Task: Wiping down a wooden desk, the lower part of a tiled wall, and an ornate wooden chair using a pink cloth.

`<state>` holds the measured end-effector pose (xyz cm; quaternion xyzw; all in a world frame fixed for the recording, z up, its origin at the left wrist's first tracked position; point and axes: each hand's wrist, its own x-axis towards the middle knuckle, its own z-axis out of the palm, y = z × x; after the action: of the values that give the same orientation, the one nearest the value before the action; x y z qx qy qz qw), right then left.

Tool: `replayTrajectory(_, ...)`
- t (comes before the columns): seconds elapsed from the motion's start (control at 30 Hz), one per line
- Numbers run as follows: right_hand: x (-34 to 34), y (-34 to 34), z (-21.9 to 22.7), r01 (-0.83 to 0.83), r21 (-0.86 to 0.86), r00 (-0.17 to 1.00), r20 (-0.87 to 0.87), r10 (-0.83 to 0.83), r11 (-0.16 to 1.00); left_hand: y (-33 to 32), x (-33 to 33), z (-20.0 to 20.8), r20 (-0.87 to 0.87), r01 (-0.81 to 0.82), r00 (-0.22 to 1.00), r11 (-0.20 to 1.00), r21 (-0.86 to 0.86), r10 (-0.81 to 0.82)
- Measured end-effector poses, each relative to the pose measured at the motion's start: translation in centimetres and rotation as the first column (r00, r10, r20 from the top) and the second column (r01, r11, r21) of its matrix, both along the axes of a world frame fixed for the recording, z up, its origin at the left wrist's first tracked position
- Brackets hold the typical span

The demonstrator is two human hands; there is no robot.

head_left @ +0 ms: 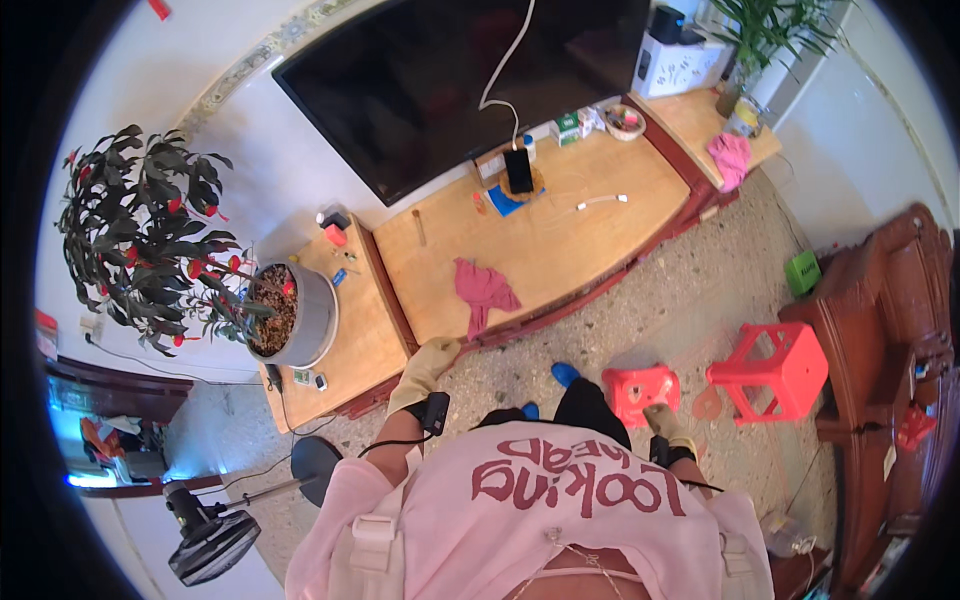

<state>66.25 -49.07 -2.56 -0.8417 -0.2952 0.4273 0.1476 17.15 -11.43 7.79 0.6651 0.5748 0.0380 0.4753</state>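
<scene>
Left hand point(430, 368) and right hand point(670, 425) are wearing 2 pale gloves, with 1 pink cloth point(487, 292) lying near the left.
The left fingers are reaching the cabinet point(425, 285) edge, just beside the cloth's lower tip; I cannot tell whether they are grasping or loose. The right fingers are overlapping 1 low red stool point(640, 383) in view, their state also unclear. The cloth is lying crumpled on the cabinet top. Beyond, 1 taller red stool point(802, 372) is standing to the right, 2 blue shoes point(565, 374) are showing on the floor, 1 black phone point(518, 170) is resting before 1 television point(450, 90), 1 more pink cloth is hanging at the far right, and 2 plants point(140, 240) are flanking everything.
</scene>
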Motion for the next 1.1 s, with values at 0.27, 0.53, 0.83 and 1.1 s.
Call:
replayTrajectory(0.27,-5.6,-8.8,-1.2,0.421,0.119,0.905,-0.128,-0.407,0.899,-7.0,-8.4,-6.8,-0.275,0.388,0.822,0.845,-0.368,-0.498)
replayTrajectory(0.53,-14.3,-17.9,1.1,0.488,-0.141,0.839,-0.197,-0.508,0.861,-1.6,-5.0,-9.0,-0.009,0.093,0.993,0.844,-0.528,-0.115)
replayTrajectory(0.83,-15.6,-23.9,3.2,0.825,-0.106,0.498,-0.327,-0.803,0.555,-1.2,7.2,-4.7,0.013,0.162,0.983,0.837,-0.523,-0.182)
replayTrajectory(1.1,-16.0,-27.2,1.4,0.838,-0.164,0.437,-0.367,-0.821,0.52,-3.0,12.4,-6.5,0.014,0.35,0.914,0.771,-0.533,-0.405)
